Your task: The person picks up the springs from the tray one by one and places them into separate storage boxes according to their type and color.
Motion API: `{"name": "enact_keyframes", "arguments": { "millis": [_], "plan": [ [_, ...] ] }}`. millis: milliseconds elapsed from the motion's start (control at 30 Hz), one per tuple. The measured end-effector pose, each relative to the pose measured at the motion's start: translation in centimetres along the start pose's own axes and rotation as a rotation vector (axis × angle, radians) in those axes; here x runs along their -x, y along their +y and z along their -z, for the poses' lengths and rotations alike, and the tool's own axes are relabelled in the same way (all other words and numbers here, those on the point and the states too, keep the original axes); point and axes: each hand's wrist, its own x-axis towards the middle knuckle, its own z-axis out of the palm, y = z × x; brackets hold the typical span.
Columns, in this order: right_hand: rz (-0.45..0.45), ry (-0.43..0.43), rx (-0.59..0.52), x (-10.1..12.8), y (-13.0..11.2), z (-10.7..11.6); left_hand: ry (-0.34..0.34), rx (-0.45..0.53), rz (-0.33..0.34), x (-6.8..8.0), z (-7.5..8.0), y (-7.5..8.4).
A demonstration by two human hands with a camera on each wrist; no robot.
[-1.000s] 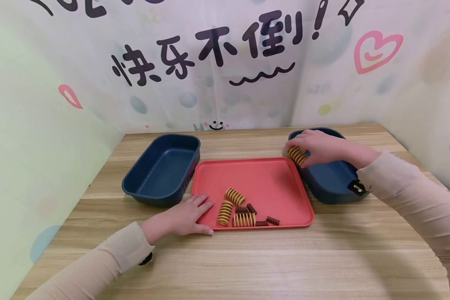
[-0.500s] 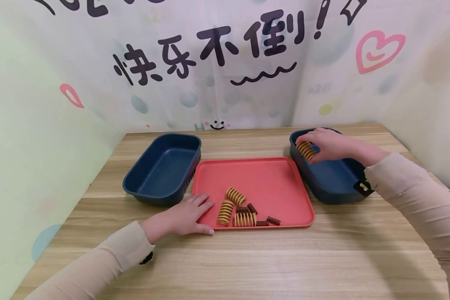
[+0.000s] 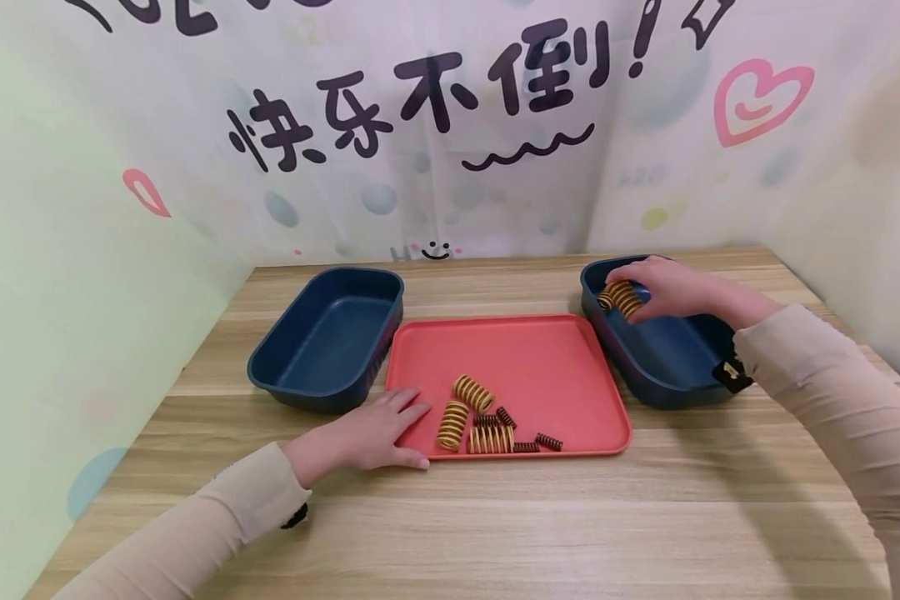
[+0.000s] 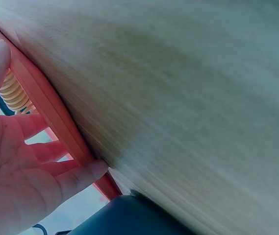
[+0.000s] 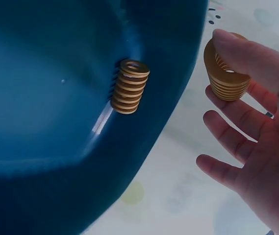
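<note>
My right hand (image 3: 643, 289) is over the far end of the right blue bin (image 3: 667, 371) and pinches a yellow spring (image 3: 628, 298) between thumb and fingers. In the right wrist view the held spring (image 5: 226, 78) hangs beside the bin's wall (image 5: 168, 98), and a second yellow spring (image 5: 129, 86) lies inside the bin. My left hand (image 3: 393, 423) rests flat on the front left corner of the red tray (image 3: 510, 358), fingers straight. Three yellow springs (image 3: 471, 392) and several small dark springs (image 3: 547, 441) lie at the tray's front.
An empty blue bin (image 3: 330, 337) stands left of the tray. All sit on a wooden table (image 3: 495, 525) enclosed by printed curtain walls on three sides. The left wrist view shows the tray rim (image 4: 46, 105) and a yellow spring (image 4: 12, 93) behind it.
My right hand has moved from the tray's far right corner to over the right bin with the yellow spring. The left hand has stayed put.
</note>
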Motion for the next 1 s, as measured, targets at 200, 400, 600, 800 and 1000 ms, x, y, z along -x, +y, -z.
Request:
{"name": "enact_keyframes", "arguments": {
  "millis": [200, 400, 600, 800, 1000],
  "plan": [
    [-0.026, -0.006, -0.031, -0.1, 0.7, -0.3, -0.002, -0.010, -0.001, 0.0, 0.0, 0.0],
    [-0.051, -0.017, -0.042, -0.4, 1.4, -0.4, -0.004, -0.014, 0.004, -0.1, 0.0, 0.0],
    [-0.110, -0.029, -0.058, -0.8, 2.0, -0.6, -0.001, -0.017, 0.000, 0.0, -0.1, 0.0],
    [-0.156, -0.026, -0.098, -1.1, 2.6, -0.8, 0.003, -0.017, -0.005, 0.0, -0.1, -0.1],
    [-0.171, -0.012, -0.113, -1.4, 3.2, -0.9, 0.003, -0.019, -0.001, -0.1, -0.1, -0.1]
  ]
}}
